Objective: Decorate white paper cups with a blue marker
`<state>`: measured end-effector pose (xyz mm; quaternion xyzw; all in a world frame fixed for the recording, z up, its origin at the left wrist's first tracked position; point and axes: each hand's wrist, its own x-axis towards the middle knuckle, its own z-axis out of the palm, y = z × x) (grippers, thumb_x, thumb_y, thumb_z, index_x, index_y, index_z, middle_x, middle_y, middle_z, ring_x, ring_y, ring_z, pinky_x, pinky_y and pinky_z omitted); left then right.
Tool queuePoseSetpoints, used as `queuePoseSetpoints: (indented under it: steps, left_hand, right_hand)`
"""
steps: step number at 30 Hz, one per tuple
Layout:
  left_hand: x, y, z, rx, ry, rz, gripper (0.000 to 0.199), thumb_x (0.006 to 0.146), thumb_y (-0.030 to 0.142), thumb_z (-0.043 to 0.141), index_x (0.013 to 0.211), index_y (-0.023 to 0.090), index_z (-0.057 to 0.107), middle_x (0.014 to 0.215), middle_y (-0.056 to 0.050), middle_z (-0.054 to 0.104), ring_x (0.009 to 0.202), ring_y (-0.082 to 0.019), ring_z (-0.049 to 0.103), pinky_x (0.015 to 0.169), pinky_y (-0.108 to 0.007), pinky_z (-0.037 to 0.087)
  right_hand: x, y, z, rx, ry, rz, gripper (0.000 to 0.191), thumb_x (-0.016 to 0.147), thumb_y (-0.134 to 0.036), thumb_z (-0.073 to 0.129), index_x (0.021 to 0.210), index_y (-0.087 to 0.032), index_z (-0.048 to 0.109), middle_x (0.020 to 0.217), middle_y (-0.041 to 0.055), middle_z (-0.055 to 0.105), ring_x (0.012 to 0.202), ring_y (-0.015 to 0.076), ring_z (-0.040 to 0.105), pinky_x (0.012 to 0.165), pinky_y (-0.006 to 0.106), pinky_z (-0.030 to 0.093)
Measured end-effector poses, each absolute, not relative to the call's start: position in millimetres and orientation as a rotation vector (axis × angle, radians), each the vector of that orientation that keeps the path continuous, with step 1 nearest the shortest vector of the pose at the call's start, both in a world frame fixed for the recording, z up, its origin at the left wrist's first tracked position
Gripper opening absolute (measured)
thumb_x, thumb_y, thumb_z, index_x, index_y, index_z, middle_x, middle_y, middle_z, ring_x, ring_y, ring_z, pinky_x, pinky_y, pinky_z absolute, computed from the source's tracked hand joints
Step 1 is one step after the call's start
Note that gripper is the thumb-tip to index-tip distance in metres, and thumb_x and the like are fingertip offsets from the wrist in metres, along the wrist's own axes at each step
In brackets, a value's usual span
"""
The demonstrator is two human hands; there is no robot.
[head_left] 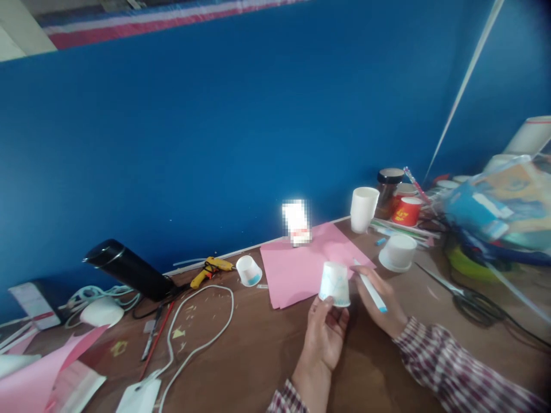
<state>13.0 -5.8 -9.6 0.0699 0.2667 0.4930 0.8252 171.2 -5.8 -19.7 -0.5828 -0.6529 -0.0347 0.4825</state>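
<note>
My left hand (pixel 326 332) grips the rim of an upside-down white paper cup (pixel 334 285) with pale blue marks on its side. Just right of the cup, my right hand (pixel 383 301) is closed around a white marker with a blue end (pixel 372 289). The marker's tip points up and left, close to the cup; whether it touches cannot be made out. Behind both hands lie sheets of pink paper (pixel 293 269). To the right of my right hand, another upside-down white cup (pixel 398 252) stands on the brown table (pixel 253 355).
Left of the pink paper are a blue-marked cup (pixel 248 271), a yellow glue gun (pixel 210 271), a white cable (pixel 232 310) and a black bottle (pixel 129 269). Scissors (pixel 469 301), stacked white cups (pixel 364 209), a red cup (pixel 407 212) and a plastic bag (pixel 508 201) occupy the right. A blue wall (pixel 215 126) rises behind.
</note>
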Motion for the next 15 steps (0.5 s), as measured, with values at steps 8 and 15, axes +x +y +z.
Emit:
queuePoseSetpoints:
  steps: [8,15]
  left_hand:
    - [6,-4,-11,0.209,0.566,1.045,0.023,0.065,0.012,0.082,0.083,0.014,0.067,0.079,-0.003,0.073,0.064,-0.011,0.066,0.063,-0.022,0.058]
    - [2,-5,-15,0.282,0.557,1.066,0.021,0.067,0.010,0.080,0.082,0.013,0.065,0.077,-0.003,0.073,0.064,-0.011,0.066,0.064,-0.023,0.059]
  right_hand:
    - [167,-4,-17,-1.389,-1.564,0.005,0.024,0.097,-0.024,0.040,0.108,-0.016,0.060,0.098,0.0115,0.072,0.086,0.0229,0.071,0.078,0.034,0.058]
    - [161,0,-15,-1.369,-1.533,0.072,0.027,0.096,-0.026,0.038,0.108,-0.019,0.062,0.094,0.0083,0.072,0.080,0.0219,0.071,0.074,0.034,0.056]
